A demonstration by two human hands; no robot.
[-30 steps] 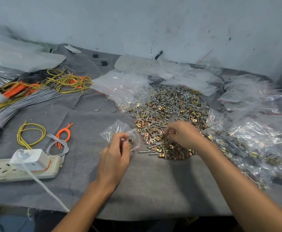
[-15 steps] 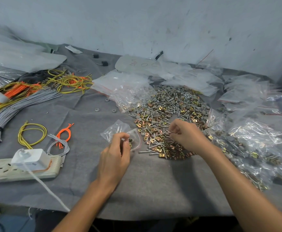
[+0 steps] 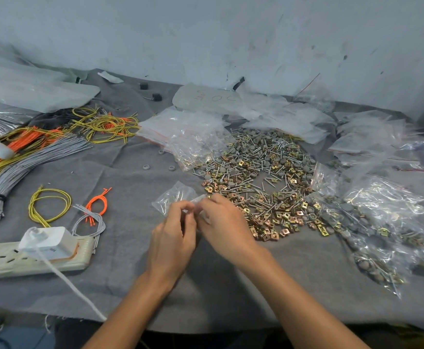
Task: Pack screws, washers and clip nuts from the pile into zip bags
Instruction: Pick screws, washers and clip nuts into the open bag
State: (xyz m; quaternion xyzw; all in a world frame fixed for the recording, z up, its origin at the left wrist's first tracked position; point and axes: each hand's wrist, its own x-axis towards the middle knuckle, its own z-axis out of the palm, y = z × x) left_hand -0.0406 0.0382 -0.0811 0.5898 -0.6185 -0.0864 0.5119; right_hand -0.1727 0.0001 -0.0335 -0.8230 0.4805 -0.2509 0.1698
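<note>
Nearest us a grey cloth (image 3: 206,293) covers the table, and both forearms reach in over its front edge. The two hands meet just left of centre. Our left hand (image 3: 173,238) has its fingers curled and pinches the mouth of a small clear bag (image 3: 174,196), whose body lies on the cloth beyond the knuckles. Our right hand (image 3: 227,222) comes in from the right with its fingers bent down at the same mouth, touching the left hand's fingertips. The spot is blurred and covered by the knuckles, so we cannot tell whether it pinches the bag's edge, a part, or nothing.

On the near left lies a power strip (image 3: 1,263) with a white adapter (image 3: 51,241) plugged into it. Just behind are a yellow loop (image 3: 35,205) and some orange wires (image 3: 97,202).

The pile (image 3: 261,172) of screws, washers and clip nuts spreads just right of the hands and beyond them. On its right, filled bags (image 3: 382,238) lie heaped. Two loose washers (image 3: 146,167) sit left of the pile.

Farther left lies a grey bundle (image 3: 29,162). Empty bags (image 3: 188,129) lie at the pile's far left edge, and behind everything is the wall (image 3: 206,34).
</note>
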